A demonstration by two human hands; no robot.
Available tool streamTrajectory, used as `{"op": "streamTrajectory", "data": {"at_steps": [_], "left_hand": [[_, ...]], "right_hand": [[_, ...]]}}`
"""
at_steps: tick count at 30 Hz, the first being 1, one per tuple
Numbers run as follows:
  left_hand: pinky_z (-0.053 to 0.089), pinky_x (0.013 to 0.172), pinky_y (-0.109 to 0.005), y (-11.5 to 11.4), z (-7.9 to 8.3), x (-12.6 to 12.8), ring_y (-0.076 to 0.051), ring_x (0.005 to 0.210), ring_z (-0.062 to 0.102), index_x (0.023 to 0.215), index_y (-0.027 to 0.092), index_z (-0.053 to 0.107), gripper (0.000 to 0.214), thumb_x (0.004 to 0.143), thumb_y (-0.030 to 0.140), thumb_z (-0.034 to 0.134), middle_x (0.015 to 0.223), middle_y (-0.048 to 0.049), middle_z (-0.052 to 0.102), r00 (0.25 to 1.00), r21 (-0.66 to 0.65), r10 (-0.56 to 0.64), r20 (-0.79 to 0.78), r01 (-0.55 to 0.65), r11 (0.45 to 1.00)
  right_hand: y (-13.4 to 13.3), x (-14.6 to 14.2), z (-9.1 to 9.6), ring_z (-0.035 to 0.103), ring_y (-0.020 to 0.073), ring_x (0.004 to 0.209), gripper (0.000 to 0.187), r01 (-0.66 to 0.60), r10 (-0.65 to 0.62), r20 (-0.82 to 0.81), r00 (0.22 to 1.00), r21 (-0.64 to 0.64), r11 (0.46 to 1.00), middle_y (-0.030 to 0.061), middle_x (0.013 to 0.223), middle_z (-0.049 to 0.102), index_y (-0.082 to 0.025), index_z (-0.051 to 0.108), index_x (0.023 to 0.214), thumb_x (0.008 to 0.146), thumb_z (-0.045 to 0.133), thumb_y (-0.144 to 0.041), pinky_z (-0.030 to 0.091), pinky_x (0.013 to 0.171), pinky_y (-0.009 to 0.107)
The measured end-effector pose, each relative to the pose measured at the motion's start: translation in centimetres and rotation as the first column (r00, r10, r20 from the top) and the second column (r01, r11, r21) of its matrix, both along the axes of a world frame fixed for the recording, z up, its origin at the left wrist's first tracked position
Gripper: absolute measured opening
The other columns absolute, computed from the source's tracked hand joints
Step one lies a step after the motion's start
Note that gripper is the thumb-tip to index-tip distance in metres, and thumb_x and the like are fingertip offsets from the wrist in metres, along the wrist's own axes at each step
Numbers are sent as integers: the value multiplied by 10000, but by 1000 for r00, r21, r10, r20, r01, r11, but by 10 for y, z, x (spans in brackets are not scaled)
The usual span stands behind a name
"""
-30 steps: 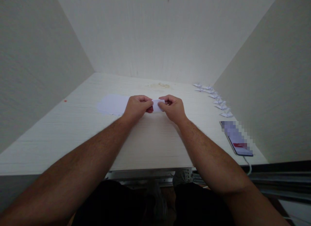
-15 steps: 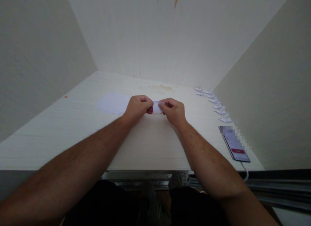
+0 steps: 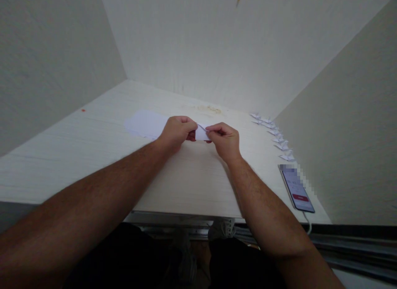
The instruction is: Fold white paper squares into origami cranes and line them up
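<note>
Plain grey-white walls (image 3: pixel 186 44) enclose a pale wood-grained tabletop (image 3: pixel 186 185) on three sides. Over its middle, a small white piece of folded paper (image 3: pixel 201 135) spans the gap between two bare hands: the left hand (image 3: pixel 177 129) pinches one end between thumb and fingers, and the right hand (image 3: pixel 226 139) grips the other (a thin edge slants across it toward the right thumb). Flat white paper sheets (image 3: pixel 144 122) lie beside the left hand. Well to the right, small pointed white folded-paper figures (image 3: pixel 282 146) line up beyond a dark-rimmed rectangular phone (image 3: pixel 296 187) with a white cable (image 3: pixel 309 223).
</note>
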State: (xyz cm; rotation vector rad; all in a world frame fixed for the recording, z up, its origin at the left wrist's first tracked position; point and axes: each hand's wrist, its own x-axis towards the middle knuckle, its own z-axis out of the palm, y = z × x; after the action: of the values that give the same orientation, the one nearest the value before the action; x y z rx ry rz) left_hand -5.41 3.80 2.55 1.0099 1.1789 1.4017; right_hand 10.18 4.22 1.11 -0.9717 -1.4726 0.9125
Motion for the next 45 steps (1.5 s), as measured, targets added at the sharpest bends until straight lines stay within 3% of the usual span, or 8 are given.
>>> {"op": "streamTrajectory", "data": {"at_steps": [10,19,26,31,35,45], "left_hand": [[379,452,-253,-2,1,2,-98,413,474,535,167,578,117,590,93,650,454,0,526,999,10,-3,44,3,1000],[393,459,-264,-1,-1,3,-116,423,508,530,169,560,140,597,89,653,471,0,526,995,-4,-20,93,21,1000],[459,511,-286,-2,0,-2,-153,510,592,581,168,629,139,645,200,748,559,-36,620,976,18,-178,123,177,984],[421,479,-259,-4,3,-1,-101,447,485,570,158,646,120,597,152,762,488,-12,575,995,-3,-92,45,93,996],[397,457,-239,-5,5,0,-88,434,467,576,153,642,111,595,150,750,479,3,561,998,-20,-64,7,64,998],[387,465,-229,-7,6,0,-77,460,458,606,150,625,128,612,175,750,505,20,551,999,9,-34,-12,34,999]], "right_hand": [[3,0,-3,632,128,550,51,-41,36,-51,998,-96,995,-36,617,641,-221,666,698,654,687,-235,570,528,288],[2,1,-1,632,136,539,56,-57,53,-57,997,-84,995,-31,599,650,-219,673,657,615,710,-219,556,532,297],[0,0,-1,630,139,532,47,-18,15,-39,999,-91,996,-30,581,646,-216,667,638,610,705,-219,548,531,297],[-1,1,0,644,144,542,61,-56,53,-36,998,-96,994,-17,590,665,-207,681,666,630,720,-238,549,538,295],[-1,1,1,633,133,532,174,-76,69,-57,996,-120,990,-12,580,658,-195,652,642,682,749,-334,557,541,289],[1,-2,-3,633,116,601,184,-143,126,-127,984,-140,980,-33,668,676,-209,668,739,618,785,-280,619,592,301]]}}
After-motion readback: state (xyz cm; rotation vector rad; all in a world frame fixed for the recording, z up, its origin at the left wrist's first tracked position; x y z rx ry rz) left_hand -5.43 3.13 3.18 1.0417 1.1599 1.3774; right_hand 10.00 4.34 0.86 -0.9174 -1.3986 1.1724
